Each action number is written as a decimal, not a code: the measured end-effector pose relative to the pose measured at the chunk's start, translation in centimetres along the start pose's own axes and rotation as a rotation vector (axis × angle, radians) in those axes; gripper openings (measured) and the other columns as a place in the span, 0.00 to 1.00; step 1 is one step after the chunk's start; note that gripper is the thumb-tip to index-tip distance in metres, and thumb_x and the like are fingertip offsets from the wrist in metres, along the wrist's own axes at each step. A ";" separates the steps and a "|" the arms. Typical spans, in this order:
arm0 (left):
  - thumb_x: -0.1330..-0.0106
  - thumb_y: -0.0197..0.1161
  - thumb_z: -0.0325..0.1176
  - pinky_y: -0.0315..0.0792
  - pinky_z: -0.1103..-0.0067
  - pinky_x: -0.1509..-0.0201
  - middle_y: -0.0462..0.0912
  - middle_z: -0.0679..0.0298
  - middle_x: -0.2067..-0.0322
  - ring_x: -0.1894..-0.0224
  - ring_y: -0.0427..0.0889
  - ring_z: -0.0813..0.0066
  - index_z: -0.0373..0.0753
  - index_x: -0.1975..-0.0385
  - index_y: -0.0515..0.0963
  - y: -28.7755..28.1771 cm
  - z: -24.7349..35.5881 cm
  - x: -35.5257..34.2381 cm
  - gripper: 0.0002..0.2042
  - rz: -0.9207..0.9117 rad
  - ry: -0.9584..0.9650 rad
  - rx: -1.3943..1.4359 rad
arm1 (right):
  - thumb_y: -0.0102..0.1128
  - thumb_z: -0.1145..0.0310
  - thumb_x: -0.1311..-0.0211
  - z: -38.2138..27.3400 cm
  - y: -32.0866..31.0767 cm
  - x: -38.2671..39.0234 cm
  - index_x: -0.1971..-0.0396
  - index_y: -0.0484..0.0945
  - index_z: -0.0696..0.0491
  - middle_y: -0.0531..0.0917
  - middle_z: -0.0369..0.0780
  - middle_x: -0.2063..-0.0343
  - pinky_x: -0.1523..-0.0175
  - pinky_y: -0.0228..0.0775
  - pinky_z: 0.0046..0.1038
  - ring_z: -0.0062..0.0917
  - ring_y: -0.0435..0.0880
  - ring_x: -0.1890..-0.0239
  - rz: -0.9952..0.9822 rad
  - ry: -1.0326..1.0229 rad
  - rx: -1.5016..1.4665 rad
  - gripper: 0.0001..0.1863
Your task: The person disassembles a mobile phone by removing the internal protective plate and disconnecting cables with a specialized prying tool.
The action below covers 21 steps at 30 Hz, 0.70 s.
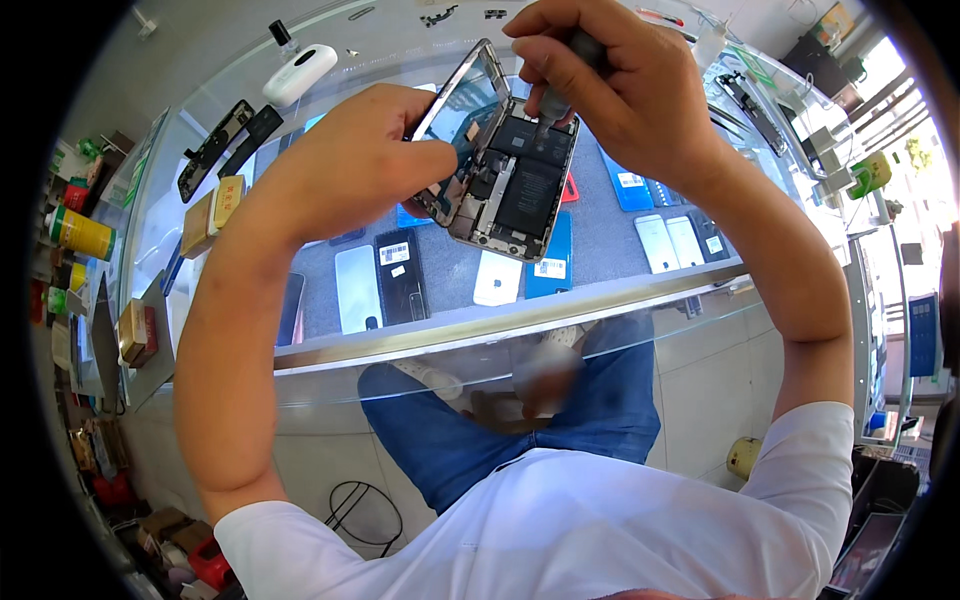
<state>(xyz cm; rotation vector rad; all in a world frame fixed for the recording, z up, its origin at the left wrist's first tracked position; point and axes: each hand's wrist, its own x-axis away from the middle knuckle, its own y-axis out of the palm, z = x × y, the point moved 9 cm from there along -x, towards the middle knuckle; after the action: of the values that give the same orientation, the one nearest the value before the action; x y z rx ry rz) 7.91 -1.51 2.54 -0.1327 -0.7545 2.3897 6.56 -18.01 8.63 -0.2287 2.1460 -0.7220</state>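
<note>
An opened smartphone (525,200) is held over the glass display counter (500,322), its battery and inner parts exposed. My left hand (385,150) is closed round the left side of the phone, at the lifted screen assembly (468,100), which stands tilted open along that side. In my right hand (625,80) is a grey screwdriver-like tool (563,90), gripped by curled fingers and pointing down into the upper part of the phone's inside, beside the battery. Whether its tip touches anything is too small to tell.
Several phones (357,290) lie under the glass. On the counter are a white oval case (300,75), loose dark parts (212,150), small boxes (200,225) and tweezers (730,122). Containers (80,232) stand at the left. A cable (365,515) loops on the floor below.
</note>
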 end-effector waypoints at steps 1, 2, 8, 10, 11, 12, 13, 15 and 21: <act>0.33 0.59 0.36 0.65 0.80 0.62 0.77 0.71 0.70 0.67 0.70 0.83 0.31 0.58 0.82 0.1 -0.4 -0.1 0.14 -0.006 0.015 0.016 | 0.63 0.70 0.25 0.2 0.1 0.1 0.54 0.81 0.59 0.87 0.40 0.73 0.66 0.79 0.25 0.21 0.90 0.72 0.010 0.006 -0.010 0.08; 0.33 0.59 0.36 0.65 0.80 0.62 0.77 0.71 0.70 0.67 0.70 0.83 0.30 0.58 0.82 0.2 -0.5 -0.2 0.14 -0.012 0.030 0.029 | 0.63 0.70 0.25 0.3 0.4 0.0 0.54 0.81 0.59 0.87 0.40 0.73 0.66 0.79 0.25 0.21 0.90 0.72 0.006 0.024 -0.011 0.08; 0.39 0.58 0.35 0.77 0.73 0.64 0.84 0.59 0.72 0.72 0.81 0.74 0.30 0.58 0.83 -0.3 0.0 -0.2 0.16 0.023 0.050 -0.049 | 0.64 0.69 0.25 0.7 1.1 0.2 0.53 0.81 0.58 0.87 0.40 0.73 0.66 0.79 0.25 0.22 0.90 0.72 -0.013 0.047 0.025 0.08; 0.39 0.57 0.35 0.77 0.73 0.64 0.83 0.59 0.73 0.72 0.81 0.74 0.30 0.58 0.83 -0.3 0.0 -0.2 0.16 0.015 0.033 -0.064 | 0.64 0.69 0.25 0.9 0.9 0.2 0.53 0.82 0.57 0.87 0.40 0.73 0.66 0.80 0.25 0.22 0.90 0.72 -0.006 0.044 0.003 0.09; 0.39 0.57 0.35 0.76 0.73 0.64 0.83 0.59 0.73 0.72 0.80 0.74 0.30 0.58 0.83 -0.3 0.1 -0.2 0.16 0.011 0.027 -0.073 | 0.64 0.69 0.25 0.8 0.9 0.2 0.53 0.82 0.58 0.87 0.40 0.73 0.66 0.79 0.25 0.22 0.90 0.72 -0.013 0.047 0.019 0.09; 0.39 0.57 0.35 0.76 0.73 0.65 0.82 0.59 0.74 0.72 0.80 0.74 0.30 0.59 0.83 -0.3 0.2 -0.2 0.16 0.018 0.043 -0.064 | 0.64 0.69 0.25 0.7 0.9 0.2 0.54 0.82 0.58 0.87 0.40 0.73 0.66 0.79 0.25 0.22 0.90 0.72 -0.020 0.049 0.035 0.09; 0.39 0.57 0.34 0.76 0.73 0.65 0.82 0.59 0.74 0.73 0.80 0.74 0.30 0.60 0.83 -0.3 0.0 -0.2 0.16 0.026 0.058 -0.055 | 0.64 0.69 0.25 0.7 0.9 0.1 0.54 0.82 0.58 0.87 0.40 0.73 0.66 0.79 0.25 0.23 0.90 0.72 -0.027 0.052 0.051 0.09; 0.39 0.57 0.34 0.76 0.73 0.65 0.82 0.59 0.75 0.73 0.80 0.74 0.29 0.61 0.83 -0.3 0.0 -0.3 0.15 0.028 0.068 -0.053 | 0.64 0.69 0.25 -0.5 0.8 0.0 0.54 0.82 0.58 0.87 0.40 0.73 0.66 0.79 0.25 0.23 0.90 0.72 -0.012 0.037 0.079 0.08; 0.39 0.57 0.34 0.76 0.74 0.65 0.81 0.60 0.76 0.74 0.79 0.74 0.28 0.65 0.81 -0.2 -0.2 -0.4 0.14 0.037 0.072 -0.050 | 0.64 0.69 0.25 0.4 0.8 0.2 0.54 0.82 0.58 0.87 0.41 0.74 0.67 0.79 0.25 0.23 0.90 0.73 -0.004 0.042 0.083 0.08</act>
<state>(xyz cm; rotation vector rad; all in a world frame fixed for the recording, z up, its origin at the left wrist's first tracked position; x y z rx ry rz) 8.42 -1.48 2.43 -0.2547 -0.7844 2.3881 6.83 -17.62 7.87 -0.1756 2.1506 -0.8225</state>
